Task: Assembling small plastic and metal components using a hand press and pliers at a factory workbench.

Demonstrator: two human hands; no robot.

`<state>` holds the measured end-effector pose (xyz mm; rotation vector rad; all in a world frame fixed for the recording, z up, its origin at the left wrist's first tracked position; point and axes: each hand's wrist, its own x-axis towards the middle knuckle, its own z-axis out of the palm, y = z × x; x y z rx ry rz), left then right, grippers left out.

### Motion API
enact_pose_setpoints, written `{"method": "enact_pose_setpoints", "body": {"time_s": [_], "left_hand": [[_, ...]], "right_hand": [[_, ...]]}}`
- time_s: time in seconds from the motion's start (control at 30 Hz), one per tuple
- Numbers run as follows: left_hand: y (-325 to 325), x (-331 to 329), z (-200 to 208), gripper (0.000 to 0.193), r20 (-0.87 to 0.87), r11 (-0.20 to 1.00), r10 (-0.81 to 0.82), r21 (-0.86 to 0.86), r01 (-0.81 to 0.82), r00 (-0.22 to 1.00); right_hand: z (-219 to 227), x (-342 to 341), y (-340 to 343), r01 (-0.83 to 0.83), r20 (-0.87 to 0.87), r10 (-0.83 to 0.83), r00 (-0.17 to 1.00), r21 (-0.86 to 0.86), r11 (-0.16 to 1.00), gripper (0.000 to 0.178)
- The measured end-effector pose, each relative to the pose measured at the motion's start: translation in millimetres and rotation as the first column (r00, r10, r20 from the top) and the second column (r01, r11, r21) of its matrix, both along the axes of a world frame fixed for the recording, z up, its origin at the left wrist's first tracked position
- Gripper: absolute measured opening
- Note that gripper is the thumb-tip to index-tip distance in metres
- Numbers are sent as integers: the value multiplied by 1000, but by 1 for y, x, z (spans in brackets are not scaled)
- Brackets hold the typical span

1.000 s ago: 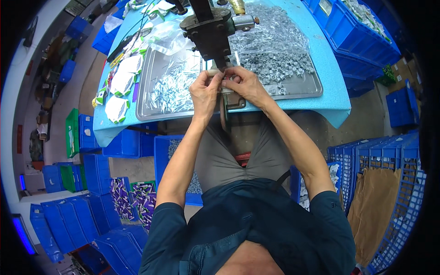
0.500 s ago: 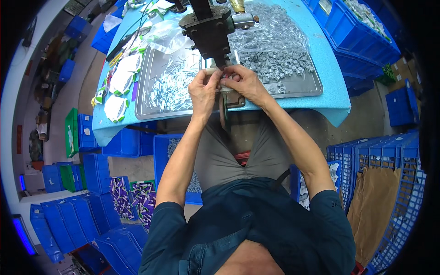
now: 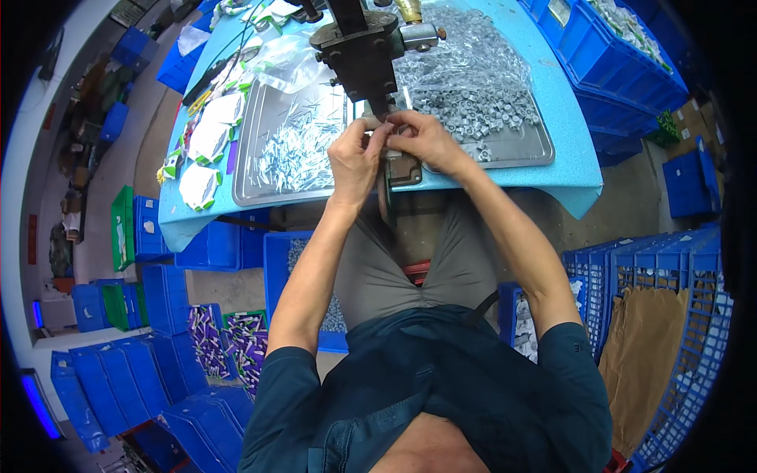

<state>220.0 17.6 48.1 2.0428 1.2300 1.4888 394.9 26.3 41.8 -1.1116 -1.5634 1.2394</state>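
Observation:
Both hands meet just under the nose of a dark metal press (image 3: 359,51), above its base (image 3: 404,169). My left hand (image 3: 356,158) is closed, thumb and forefinger pinched together. My right hand (image 3: 430,142) is pinched from the other side, its fingertips almost touching the left ones. Whatever lies between the fingertips is too small and too covered to name. Left of the press, a grey tray (image 3: 251,183) holds a heap of thin pale pins (image 3: 292,154). To the right, another tray (image 3: 540,154) carries many small grey metal collars (image 3: 493,110).
White and green packets (image 3: 199,185) lie along the table's left side. Blue crates (image 3: 623,47) stand at the far right, with more blue bins (image 3: 130,378) at lower left. A blue bin (image 3: 274,272) of grey parts sits beside my left leg. Brown paper (image 3: 643,355) hangs on a crate.
My fingertips have drawn closer together under the press, and the right hand has turned slightly. A small reddish spot seen between the fingers earlier is hardly visible now.

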Motion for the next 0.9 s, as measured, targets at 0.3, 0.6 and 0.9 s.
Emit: {"method": "enact_pose_setpoints", "body": {"time_s": [0.3, 0.6, 0.9], "left_hand": [[-1, 15, 9, 17, -35, 999, -43, 25, 44, 998], [-2, 4, 0, 16, -12, 991, -21, -134, 20, 1000], [-8, -10, 8, 13, 217, 961, -59, -251, 114, 974]], "right_hand": [[252, 52, 46, -236, -348, 302, 888, 219, 947, 41], [187, 1, -46, 321, -355, 153, 922, 924, 208, 39], [145, 116, 70, 5, 379, -240, 894, 526, 850, 43]]}}
